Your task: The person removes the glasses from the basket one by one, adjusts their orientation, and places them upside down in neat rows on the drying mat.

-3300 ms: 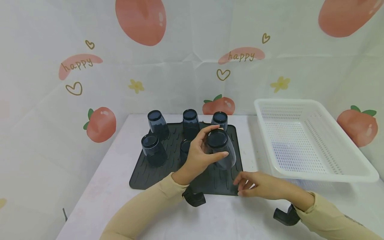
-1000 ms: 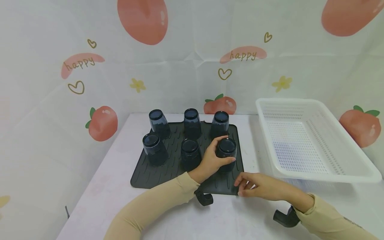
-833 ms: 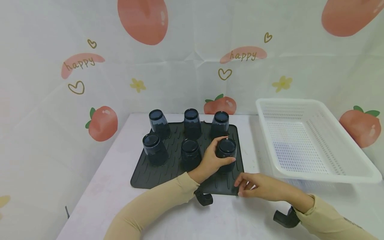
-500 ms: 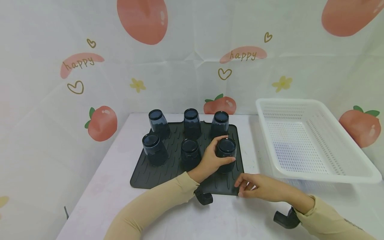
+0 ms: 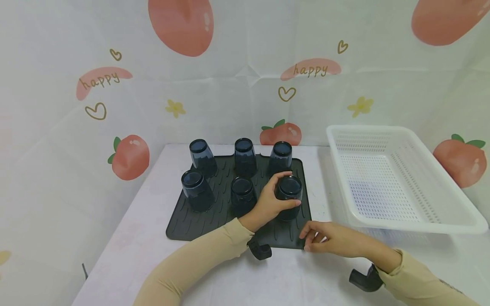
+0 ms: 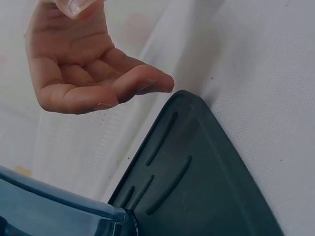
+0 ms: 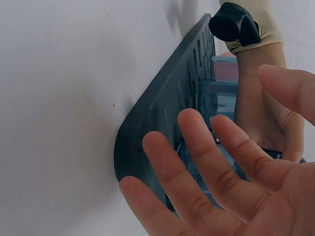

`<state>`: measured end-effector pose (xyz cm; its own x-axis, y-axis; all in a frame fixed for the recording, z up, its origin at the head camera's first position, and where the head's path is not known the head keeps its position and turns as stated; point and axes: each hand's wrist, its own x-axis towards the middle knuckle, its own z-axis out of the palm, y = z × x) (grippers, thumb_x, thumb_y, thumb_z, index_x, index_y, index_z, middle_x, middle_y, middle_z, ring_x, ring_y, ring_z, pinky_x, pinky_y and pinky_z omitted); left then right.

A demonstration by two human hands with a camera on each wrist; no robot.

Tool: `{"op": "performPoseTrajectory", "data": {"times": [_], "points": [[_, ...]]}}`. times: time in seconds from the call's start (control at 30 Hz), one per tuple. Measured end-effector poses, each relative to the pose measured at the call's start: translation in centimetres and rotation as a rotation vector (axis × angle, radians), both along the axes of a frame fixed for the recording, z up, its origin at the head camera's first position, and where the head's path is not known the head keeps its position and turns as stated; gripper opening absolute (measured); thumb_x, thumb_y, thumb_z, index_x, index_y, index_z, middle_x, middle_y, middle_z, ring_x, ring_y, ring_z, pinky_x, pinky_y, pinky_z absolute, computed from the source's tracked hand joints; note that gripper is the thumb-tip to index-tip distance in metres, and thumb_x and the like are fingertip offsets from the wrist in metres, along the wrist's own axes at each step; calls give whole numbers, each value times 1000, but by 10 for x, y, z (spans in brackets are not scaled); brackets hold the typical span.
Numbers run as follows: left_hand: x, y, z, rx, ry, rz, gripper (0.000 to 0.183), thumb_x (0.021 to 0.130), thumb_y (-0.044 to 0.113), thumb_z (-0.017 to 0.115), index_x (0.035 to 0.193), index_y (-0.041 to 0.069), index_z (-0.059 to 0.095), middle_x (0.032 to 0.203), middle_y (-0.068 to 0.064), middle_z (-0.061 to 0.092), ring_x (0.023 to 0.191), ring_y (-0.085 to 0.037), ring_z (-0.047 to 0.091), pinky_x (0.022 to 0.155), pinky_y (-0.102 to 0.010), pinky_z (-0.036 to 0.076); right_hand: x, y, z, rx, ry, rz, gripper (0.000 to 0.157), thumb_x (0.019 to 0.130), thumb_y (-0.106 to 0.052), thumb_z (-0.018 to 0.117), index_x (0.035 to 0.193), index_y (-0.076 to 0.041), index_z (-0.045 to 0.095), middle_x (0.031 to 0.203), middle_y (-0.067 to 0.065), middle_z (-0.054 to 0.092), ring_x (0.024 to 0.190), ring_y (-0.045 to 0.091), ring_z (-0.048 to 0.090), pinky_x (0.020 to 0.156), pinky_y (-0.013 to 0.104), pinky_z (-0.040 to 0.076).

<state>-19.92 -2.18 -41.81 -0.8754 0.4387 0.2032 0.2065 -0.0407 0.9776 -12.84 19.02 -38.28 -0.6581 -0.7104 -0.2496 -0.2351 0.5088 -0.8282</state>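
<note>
On a black drying mat (image 5: 206, 225) stand several dark blue glasses, upside down in two rows. My left hand (image 5: 268, 204) grips the front-right glass (image 5: 289, 189), thumb on the near side and fingers round the back. That glass (image 6: 54, 211) shows at the lower left of the left wrist view. My right hand (image 5: 333, 239) lies at the mat's front-right corner, fingers loosely bent and holding nothing. In the right wrist view the fingers of the right hand (image 7: 236, 196) are spread beside the mat edge, with the left hand (image 7: 266, 103) beyond.
A white perforated plastic basket (image 5: 346, 204) stands to the right on the white tabletop (image 5: 134, 263). Behind the mat hangs a white cloth (image 5: 229, 102) printed with fruit. A middle front glass (image 5: 243, 197) stands close to the left wrist.
Since the oldest frame, the left hand has lowered the glass onto the mat's front-right area, uncovering the middle front glass. Over the last second both hands have stayed almost still.
</note>
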Motion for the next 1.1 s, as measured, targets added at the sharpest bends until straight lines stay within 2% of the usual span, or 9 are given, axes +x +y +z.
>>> {"op": "performPoseTrajectory", "data": {"times": [0.33,0.63,0.87,1.1], "points": [[0,0,1,15,34,-10,77,80,-3,74,145,3,33,142,-14,43,124,-19,50,100,-24,45,-1,1,-2,2,-3,-1,32,93,-28,65,112,-4,58,93,-4,64,86,5,62,76,22,53],[-2,1,3,27,64,-10,76,79,-5,74,144,2,34,146,-9,41,130,-18,45,107,-23,40,-2,1,0,-1,2,5,30,93,-26,65,112,-3,58,93,-3,65,86,5,62,76,22,54],[-1,0,10,13,99,13,73,80,-2,75,142,2,37,144,-10,43,130,-21,44,112,-28,35,-4,0,5,-11,8,17,31,94,-25,65,113,-2,58,93,-3,64,87,6,62,76,22,54],[2,-1,21,0,102,9,72,81,-1,74,143,6,38,146,-8,42,134,-22,41,112,-29,36,-7,0,12,6,12,16,31,95,-26,63,114,-2,56,95,-2,63,89,6,62,78,21,53]]}}
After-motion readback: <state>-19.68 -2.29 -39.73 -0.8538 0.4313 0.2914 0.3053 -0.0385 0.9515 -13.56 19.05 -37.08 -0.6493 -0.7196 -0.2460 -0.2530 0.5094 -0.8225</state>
